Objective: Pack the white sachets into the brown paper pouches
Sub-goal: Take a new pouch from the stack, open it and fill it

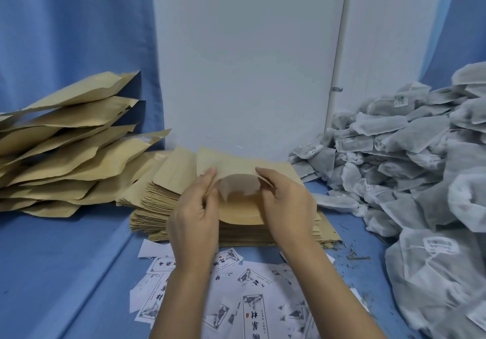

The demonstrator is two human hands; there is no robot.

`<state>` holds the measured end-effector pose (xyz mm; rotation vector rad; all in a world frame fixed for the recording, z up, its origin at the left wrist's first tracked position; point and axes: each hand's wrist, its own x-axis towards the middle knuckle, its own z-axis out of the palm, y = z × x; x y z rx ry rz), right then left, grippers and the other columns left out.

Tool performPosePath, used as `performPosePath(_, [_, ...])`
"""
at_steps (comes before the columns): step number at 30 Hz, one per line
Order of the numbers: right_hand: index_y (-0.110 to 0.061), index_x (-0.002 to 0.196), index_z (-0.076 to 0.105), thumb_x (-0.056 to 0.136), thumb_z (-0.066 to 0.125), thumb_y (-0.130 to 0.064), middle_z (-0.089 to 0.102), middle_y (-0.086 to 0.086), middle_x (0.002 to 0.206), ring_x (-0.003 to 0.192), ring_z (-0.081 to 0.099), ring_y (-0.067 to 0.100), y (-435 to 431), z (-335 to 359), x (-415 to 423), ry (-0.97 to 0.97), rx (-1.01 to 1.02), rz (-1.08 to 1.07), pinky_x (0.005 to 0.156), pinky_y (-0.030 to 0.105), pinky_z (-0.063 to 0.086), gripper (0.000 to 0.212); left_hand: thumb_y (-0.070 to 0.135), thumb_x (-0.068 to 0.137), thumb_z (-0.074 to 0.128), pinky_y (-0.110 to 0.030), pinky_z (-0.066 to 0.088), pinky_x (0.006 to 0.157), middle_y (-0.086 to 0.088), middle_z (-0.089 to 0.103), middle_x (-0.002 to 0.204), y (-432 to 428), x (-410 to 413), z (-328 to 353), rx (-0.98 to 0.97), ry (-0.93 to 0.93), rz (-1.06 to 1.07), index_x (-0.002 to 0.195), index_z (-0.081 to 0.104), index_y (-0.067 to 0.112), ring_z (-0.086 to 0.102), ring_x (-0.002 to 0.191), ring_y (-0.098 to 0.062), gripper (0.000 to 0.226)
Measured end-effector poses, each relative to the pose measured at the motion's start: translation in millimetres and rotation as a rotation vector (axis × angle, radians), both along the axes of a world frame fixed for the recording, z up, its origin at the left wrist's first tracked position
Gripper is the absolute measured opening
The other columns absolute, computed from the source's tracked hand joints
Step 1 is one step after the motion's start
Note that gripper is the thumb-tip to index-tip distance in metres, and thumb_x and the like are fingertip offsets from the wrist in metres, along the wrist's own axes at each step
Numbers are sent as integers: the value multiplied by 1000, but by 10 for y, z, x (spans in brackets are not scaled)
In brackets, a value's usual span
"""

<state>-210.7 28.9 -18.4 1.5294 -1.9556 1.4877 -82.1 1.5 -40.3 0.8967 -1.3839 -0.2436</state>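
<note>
— What is seen at the left of the frame?
— A leaning pile of bulging brown paper pouches (65, 141) is seen at middle left. It is laid on the blue cloth-covered surface (65, 259).

— And toward the centre?
— A thick stack of flat brown paper pouches (157, 202) is set just to the right of that pile, in front of the white wall panel (249, 62). Over the top of the stack a single brown paper pouch (236, 207) is held, its mouth pulled open so that the pale inner lining is shown.

— How is it gripped?
— The left edge of the mouth is pinched by the left hand (194, 217), thumb and fingers closed on the paper. The right edge is taken in the same pinching grip by the right hand (286, 207).

— What is found below the hands?
— White printed paper slips (252, 309) are scattered at lower centre and are partly covered by the forearms.

— Where are the sachets?
— A large heap of white mesh sachets (420, 154) is piled down the right side of the frame, from middle right to lower right. It is kept well apart from both hands and from the held pouch.
</note>
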Motion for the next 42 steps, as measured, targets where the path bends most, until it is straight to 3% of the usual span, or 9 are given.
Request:
performPosePath(5, [-31, 121, 64, 78, 62, -21, 72, -2, 102, 97, 62, 22, 49, 140, -82, -86, 137, -60, 83, 32, 47, 44, 31, 97, 47, -14, 35, 83, 3, 67, 118, -12, 72, 116, 72, 158, 175, 119, 66, 21, 59, 110, -13, 31])
performPosePath(12, [-18, 126, 61, 85, 55, -19, 64, -3, 121, 109, 54, 12, 65, 201, -118, -493, 181, 182, 82, 22, 36, 41, 26, 100, 42, -9, 29, 98, 2, 55, 135, -61, 39, 166, 124, 149, -20, 127, 58, 14, 46, 128, -10, 34])
performPosePath(19, [-22, 119, 62, 82, 54, -58, 65, -8, 115, 109, 57, 8, 44, 156, 8, -548, 90, 286, 96, 29, 45, 52, 38, 96, 33, -3, 17, 106, 13, 38, 145, -22, -145, 150, -8, 67, -243, 135, 46, 30, 24, 136, 9, 41])
performPosePath(24, [-38, 89, 56, 93, 37, -57, 55, -26, 79, 73, 47, -29, 26, 113, -42, -734, -90, 308, 66, 1, 37, 27, 29, 99, 36, -4, 24, 104, 22, 45, 128, -13, -272, 118, -57, 67, -138, 130, 55, 14, 37, 129, 3, 39])
performPosePath(30, [-41, 100, 57, 99, 33, -42, 52, -50, 80, 93, 49, -11, -19, 31, -233, -911, -228, 346, 82, 19, 36, 24, 18, 101, 41, -13, 36, 99, 9, 56, 118, -54, -390, 243, -34, 147, -87, 122, 61, 5, 52, 118, -11, 32])
performPosePath(33, [-27, 99, 60, 101, 31, -35, 61, -20, 99, 98, 57, 2, -32, -8, -449, -972, -298, 242, 86, 18, 41, 31, 22, 101, 38, -17, 38, 98, -2, 62, 123, -52, -462, 256, 18, 226, -87, 122, 61, 6, 55, 117, -14, 35])
performPosePath(36, [-10, 99, 65, 96, 37, -20, 63, -1, 102, 100, 51, 16, -42, -209, -810, -592, 36, -92, 82, 24, 39, 30, 24, 102, 37, -19, 41, 94, -6, 65, 118, -56, -562, 273, 38, 256, -94, 120, 62, 5, 57, 112, -16, 37])
performPosePath(38, [-8, 107, 68, 93, 40, -12, 57, 10, 129, 129, 38, 26, -58, -363, -1062, -252, 335, -216, 106, 35, 30, 31, 26, 102, 36, -23, 42, 94, -6, 66, 117, -73, -633, 289, 43, 252, -106, 120, 62, 5, 58, 111, -16, 38])
performPosePath(42, [-19, 121, 60, 94, 43, -15, 6, 5, 161, 146, -13, 30, -143, -573, -1349, 192, 701, -253, 119, 43, 4, 32, 26, 102, 36, -29, 42, 94, -7, 66, 115, -131, -773, 320, 62, 274, -134, 118, 63, 5, 59, 111, -18, 38])
